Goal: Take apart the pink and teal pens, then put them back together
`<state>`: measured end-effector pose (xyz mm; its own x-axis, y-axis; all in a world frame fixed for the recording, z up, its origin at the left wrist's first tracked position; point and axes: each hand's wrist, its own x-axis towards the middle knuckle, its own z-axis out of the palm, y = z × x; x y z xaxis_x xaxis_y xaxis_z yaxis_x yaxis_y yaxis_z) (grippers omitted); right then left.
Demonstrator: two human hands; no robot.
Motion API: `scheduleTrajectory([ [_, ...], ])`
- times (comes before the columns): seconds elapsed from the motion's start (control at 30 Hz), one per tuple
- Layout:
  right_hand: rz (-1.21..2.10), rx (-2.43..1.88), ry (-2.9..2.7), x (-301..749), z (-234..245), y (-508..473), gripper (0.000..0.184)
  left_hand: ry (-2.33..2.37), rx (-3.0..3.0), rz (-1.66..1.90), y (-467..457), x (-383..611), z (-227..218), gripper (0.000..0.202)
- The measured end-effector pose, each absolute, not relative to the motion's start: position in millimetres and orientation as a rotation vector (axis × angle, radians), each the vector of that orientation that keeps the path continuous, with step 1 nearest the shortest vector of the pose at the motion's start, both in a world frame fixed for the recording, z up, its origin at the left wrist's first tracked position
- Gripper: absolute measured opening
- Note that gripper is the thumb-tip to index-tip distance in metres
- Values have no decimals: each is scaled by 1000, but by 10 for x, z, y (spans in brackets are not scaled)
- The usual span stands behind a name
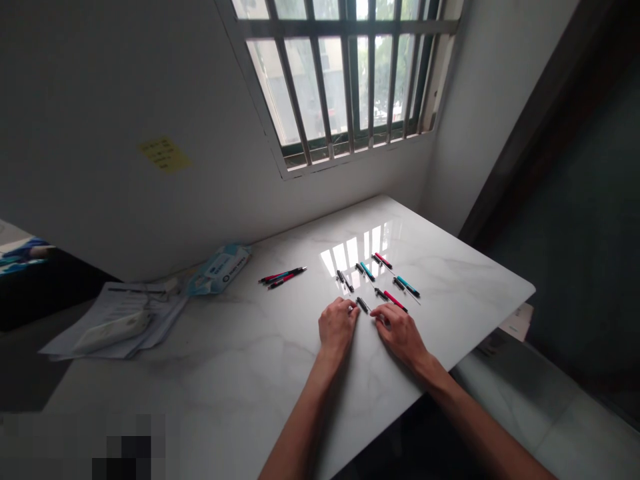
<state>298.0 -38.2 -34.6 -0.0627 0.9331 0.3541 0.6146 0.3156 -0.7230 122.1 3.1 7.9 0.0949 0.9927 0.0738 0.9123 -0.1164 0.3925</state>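
My left hand (339, 325) rests on the marble-patterned table (240, 400), fingers curled and closed by a short black pen barrel (362, 305). Whatever its fingertips may hold is hidden. Just right of that barrel, my right hand (400, 328) is also curled with its fingers drawn in; I cannot make out anything in its grip. Beyond both hands lie taken-apart pens: a red barrel (396, 302), a teal barrel (409, 287), another teal barrel (367, 271), a farther red barrel (383, 260) and a black-and-silver piece (345, 281). Black sections and thin refills lie beside several of them.
Left of the parts lies a bunch of whole pens (283, 277). Farther left are a blue wipes packet (220, 269), papers (165, 320) and a white power strip (113, 332). A barred window (350, 87) is above the table, whose right edge (493, 320) is near my right arm.
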Motion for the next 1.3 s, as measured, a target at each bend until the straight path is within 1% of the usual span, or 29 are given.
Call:
scheduleTrajectory([
  [0.27, 504, -1378, -1799, 2973, -322, -388, 21, 1825, 2112, 593, -6, 1195, 97, 16],
  [0.4, 536, -1339, -1755, 2987, -310, -390, 21, 1734, 1921, 870, -51, 1043, 179, 31],
  [0.5, 546, -1274, -1722, 2958, -242, -428, 17, 1590, 1603, 1084, -97, 914, 233, 36],
  [0.6, 681, -1155, -1701, 2845, -114, -523, 11, 1410, 1305, 1184, -185, 869, 269, 43],
  [0.67, 850, -1053, -1678, 2730, -26, -605, 19, 1327, 1207, 1229, -265, 893, 290, 46],
  [0.73, 984, -988, -1626, 2616, 35, -678, 23, 1268, 1151, 1252, -346, 931, 304, 49],
  [0.83, 1066, -982, -1501, 2512, 62, -733, 16, 1262, 1129, 1233, -433, 948, 288, 53],
  [0.93, 1117, -989, -1387, 2517, 45, -713, 17, 1288, 1169, 1195, -475, 900, 223, 54],
  [1.13, 1117, -1037, -1234, 2660, 42, -556, 25, 1257, 1034, 1271, -559, 851, 122, 44],
  [1.3, 1098, -1039, -1153, 2743, 175, -416, 29, 1176, 939, 1183, -672, 956, 127, 48],
])
